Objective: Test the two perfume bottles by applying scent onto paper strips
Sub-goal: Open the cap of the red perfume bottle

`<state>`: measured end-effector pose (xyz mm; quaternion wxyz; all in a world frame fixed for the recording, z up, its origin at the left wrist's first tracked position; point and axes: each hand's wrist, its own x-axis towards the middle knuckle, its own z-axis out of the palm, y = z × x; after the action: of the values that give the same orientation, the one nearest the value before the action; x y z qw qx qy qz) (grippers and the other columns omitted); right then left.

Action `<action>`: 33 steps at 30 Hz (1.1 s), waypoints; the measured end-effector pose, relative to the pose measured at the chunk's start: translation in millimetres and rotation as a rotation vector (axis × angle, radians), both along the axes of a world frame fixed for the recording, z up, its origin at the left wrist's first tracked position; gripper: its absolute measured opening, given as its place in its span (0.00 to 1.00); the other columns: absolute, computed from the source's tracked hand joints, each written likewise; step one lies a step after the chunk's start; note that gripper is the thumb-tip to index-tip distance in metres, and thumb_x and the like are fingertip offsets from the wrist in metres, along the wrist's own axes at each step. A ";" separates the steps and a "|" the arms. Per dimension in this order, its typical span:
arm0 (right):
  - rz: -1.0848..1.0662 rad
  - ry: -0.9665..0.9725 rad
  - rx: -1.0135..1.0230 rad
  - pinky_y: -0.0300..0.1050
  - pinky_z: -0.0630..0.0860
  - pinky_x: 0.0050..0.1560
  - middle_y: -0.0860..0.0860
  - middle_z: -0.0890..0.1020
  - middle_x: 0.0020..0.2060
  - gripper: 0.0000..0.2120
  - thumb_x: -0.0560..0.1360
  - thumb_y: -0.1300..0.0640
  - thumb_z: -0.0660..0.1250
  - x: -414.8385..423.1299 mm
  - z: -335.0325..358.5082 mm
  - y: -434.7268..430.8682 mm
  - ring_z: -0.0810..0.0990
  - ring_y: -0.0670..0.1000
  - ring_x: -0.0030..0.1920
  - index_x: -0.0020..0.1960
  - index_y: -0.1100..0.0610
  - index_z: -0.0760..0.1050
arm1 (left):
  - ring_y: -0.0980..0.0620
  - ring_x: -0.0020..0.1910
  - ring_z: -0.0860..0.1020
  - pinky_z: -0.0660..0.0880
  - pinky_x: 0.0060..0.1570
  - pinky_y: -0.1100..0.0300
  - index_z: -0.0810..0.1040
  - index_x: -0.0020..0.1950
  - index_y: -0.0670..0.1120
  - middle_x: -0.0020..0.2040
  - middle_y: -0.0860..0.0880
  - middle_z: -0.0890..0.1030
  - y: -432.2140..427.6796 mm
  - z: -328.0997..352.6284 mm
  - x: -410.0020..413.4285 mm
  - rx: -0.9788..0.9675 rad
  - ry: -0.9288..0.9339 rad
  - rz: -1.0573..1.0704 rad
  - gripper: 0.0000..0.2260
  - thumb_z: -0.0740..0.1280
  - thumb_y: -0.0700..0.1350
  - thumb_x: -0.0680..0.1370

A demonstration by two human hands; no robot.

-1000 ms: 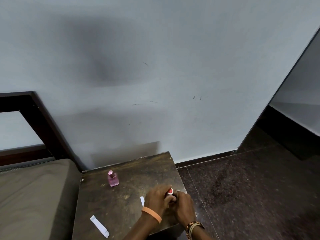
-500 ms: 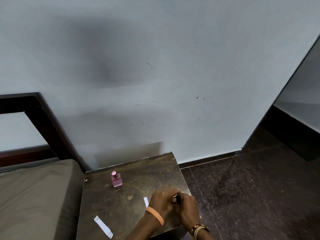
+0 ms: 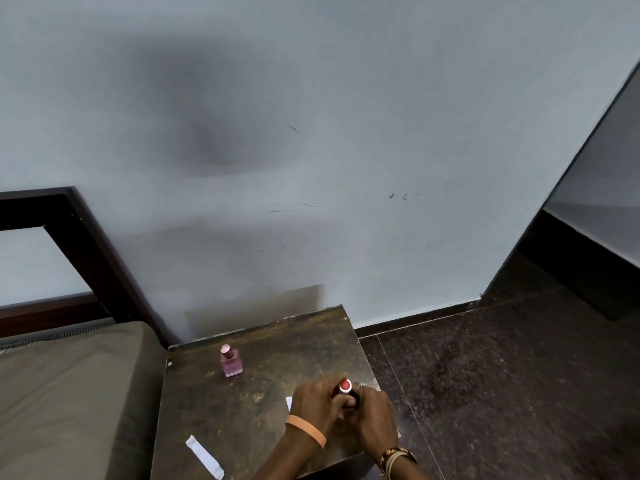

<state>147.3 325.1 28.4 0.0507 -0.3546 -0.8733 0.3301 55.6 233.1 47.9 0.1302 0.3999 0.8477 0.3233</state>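
Observation:
A small pink perfume bottle with its cap on stands upright near the back left of the dark wooden side table. My left hand and my right hand are together at the table's right front, both closed around a dark bottle with a red top. Beside my left hand a white paper strip peeks out, mostly hidden. A second white paper strip lies flat at the table's front left.
A brown mattress with a dark wooden bed frame borders the table on the left. A pale blue wall stands right behind the table. Dark speckled floor extends to the right, with a doorway opening at the far right.
The red top of the dark bottle, hidden between my hands half a second ago, shows again above my fingers. Both hands stay in the same spot.

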 end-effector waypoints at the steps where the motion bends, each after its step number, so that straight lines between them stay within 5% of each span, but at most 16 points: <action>1: 0.004 0.005 0.013 0.32 0.70 0.34 0.47 0.85 0.40 0.06 0.67 0.54 0.71 -0.4 0.7 -0.4 0.81 0.45 0.40 0.44 0.49 0.81 | 0.55 0.55 0.79 0.69 0.57 0.69 0.80 0.59 0.51 0.56 0.52 0.82 0.4 -1.9 0.7 0.016 -0.007 0.034 0.13 0.69 0.47 0.74; 5: -0.016 0.018 0.018 0.32 0.70 0.32 0.45 0.83 0.36 0.04 0.70 0.56 0.67 -0.1 1.9 -2.1 0.79 0.43 0.36 0.40 0.48 0.79 | 0.56 0.67 0.69 0.60 0.69 0.67 0.70 0.69 0.51 0.68 0.54 0.72 1.6 -0.6 6.5 0.026 0.040 -0.092 0.22 0.67 0.42 0.75; 9: -0.016 0.010 0.003 0.34 0.71 0.33 0.49 0.85 0.39 0.06 0.68 0.56 0.68 0.8 -0.6 -0.8 0.79 0.44 0.37 0.43 0.50 0.81 | 0.51 0.56 0.79 0.70 0.58 0.66 0.80 0.59 0.49 0.57 0.49 0.82 3.5 2.0 0.8 0.040 0.039 -0.078 0.16 0.68 0.38 0.73; 12: -0.016 0.005 0.005 0.37 0.75 0.36 0.48 0.85 0.40 0.07 0.68 0.54 0.67 -0.1 -4.6 0.6 0.81 0.46 0.39 0.44 0.49 0.81 | 0.54 0.61 0.76 0.67 0.62 0.67 0.77 0.64 0.50 0.61 0.51 0.79 2.0 0.8 0.7 0.024 0.027 -0.073 0.17 0.67 0.42 0.75; 15: -0.014 0.005 0.032 0.30 0.69 0.31 0.49 0.85 0.40 0.07 0.69 0.58 0.69 -0.3 -2.4 -0.6 0.82 0.47 0.41 0.44 0.51 0.82 | 0.52 0.63 0.75 0.69 0.66 0.60 0.76 0.64 0.49 0.62 0.49 0.79 2.5 0.6 2.5 0.012 0.029 -0.126 0.20 0.67 0.38 0.73; 18: -0.022 0.003 0.026 0.32 0.71 0.33 0.49 0.85 0.40 0.04 0.69 0.58 0.71 -0.4 -1.8 -1.5 0.81 0.46 0.40 0.43 0.51 0.81 | 0.49 0.53 0.81 0.77 0.56 0.58 0.81 0.57 0.49 0.53 0.49 0.84 2.3 -0.4 -1.5 0.045 0.011 -0.098 0.17 0.67 0.40 0.70; 22: -0.015 -0.012 0.038 0.38 0.77 0.37 0.47 0.84 0.38 0.03 0.70 0.56 0.70 -0.7 -6.2 -1.8 0.80 0.44 0.37 0.42 0.49 0.80 | 0.51 0.54 0.80 0.72 0.59 0.62 0.81 0.58 0.47 0.54 0.48 0.83 -0.1 3.2 0.0 0.029 -0.012 0.012 0.14 0.71 0.45 0.72; 26: -0.032 0.021 0.043 0.41 0.78 0.38 0.48 0.85 0.39 0.05 0.71 0.58 0.70 -0.6 -7.7 -2.3 0.81 0.46 0.39 0.44 0.50 0.81 | 0.53 0.67 0.71 0.63 0.71 0.58 0.72 0.68 0.50 0.67 0.50 0.74 -1.8 1.6 4.5 0.009 0.044 -0.101 0.23 0.69 0.42 0.73; 29: -0.021 0.033 0.015 0.43 0.79 0.41 0.49 0.85 0.39 0.06 0.68 0.58 0.73 0.1 -8.3 -2.9 0.82 0.47 0.40 0.45 0.51 0.82 | 0.50 0.57 0.79 0.74 0.60 0.56 0.79 0.61 0.48 0.57 0.47 0.82 -1.6 -0.6 0.1 0.055 0.008 -0.080 0.19 0.69 0.36 0.71; 33: -0.018 0.034 0.011 0.42 0.78 0.40 0.49 0.85 0.39 0.06 0.70 0.59 0.72 -0.5 -6.8 -3.0 0.81 0.46 0.39 0.44 0.50 0.82 | 0.52 0.55 0.80 0.72 0.59 0.64 0.80 0.60 0.50 0.56 0.49 0.83 -2.8 -0.3 1.6 0.066 0.008 -0.015 0.16 0.70 0.40 0.73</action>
<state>146.8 322.1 21.6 0.0706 -0.3563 -0.8710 0.3308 57.1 230.2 47.6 0.1158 0.4116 0.8341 0.3485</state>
